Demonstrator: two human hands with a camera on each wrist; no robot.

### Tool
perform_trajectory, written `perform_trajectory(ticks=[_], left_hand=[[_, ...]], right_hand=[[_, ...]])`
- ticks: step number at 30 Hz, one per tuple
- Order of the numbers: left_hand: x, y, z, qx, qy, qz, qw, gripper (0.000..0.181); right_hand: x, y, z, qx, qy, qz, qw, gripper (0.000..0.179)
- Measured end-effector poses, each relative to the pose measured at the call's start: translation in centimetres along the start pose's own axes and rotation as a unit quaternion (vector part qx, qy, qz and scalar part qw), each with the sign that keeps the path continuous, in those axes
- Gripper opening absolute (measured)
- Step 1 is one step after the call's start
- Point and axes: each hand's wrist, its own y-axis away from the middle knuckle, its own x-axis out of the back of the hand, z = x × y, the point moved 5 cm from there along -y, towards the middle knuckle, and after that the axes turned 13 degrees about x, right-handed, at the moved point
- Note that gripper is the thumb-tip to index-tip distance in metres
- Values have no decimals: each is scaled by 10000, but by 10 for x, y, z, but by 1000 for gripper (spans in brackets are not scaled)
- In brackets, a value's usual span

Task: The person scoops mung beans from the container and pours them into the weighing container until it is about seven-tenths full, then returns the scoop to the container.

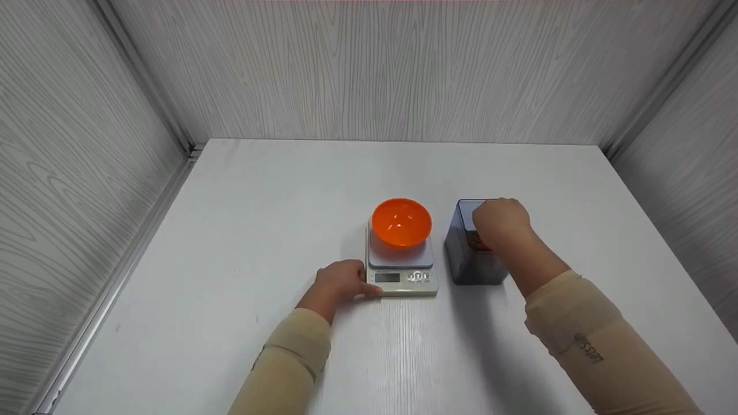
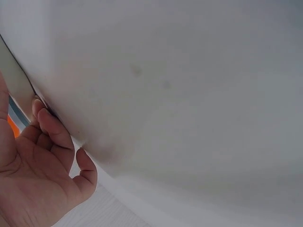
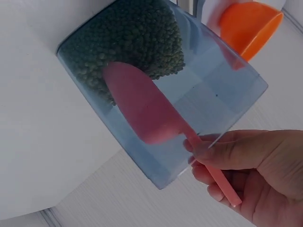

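Note:
In the head view my left hand (image 1: pixel 341 280) holds the white kitchen scale (image 1: pixel 403 290) by its front left corner, the thumb along the front edge. The left wrist view shows that hand's bent fingers (image 2: pixel 57 130) at the scale's side. An orange bowl (image 1: pixel 401 223) stands on the weighing plate. To the right is a clear bluish container (image 1: pixel 474 270), with small green beans (image 3: pixel 137 33) heaped at one end. My right hand (image 3: pixel 258 165) pinches the handle of a pink scoop (image 3: pixel 142 106), whose blade reaches into the container with its tip at the beans.
The white table (image 1: pixel 277 190) has a pale wood-grain panel (image 1: pixel 369 69) behind it. Similar panels rise at the left (image 1: pixel 63 144) and right (image 1: pixel 692 144). Bowl and scale stand close to the container's left side.

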Motion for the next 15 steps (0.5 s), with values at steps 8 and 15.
perform_trajectory(ticks=[8, 15], left_hand=[[-1, 1, -1, -85, -218, 44, 9997, 42], [0, 2, -2, -136, -305, 62, 9994, 43]], right_hand=[[-22, 2, 12, -48, -902, -432, 9950, 19], [-25, 3, 13, 23, -1158, -514, 9919, 20]])
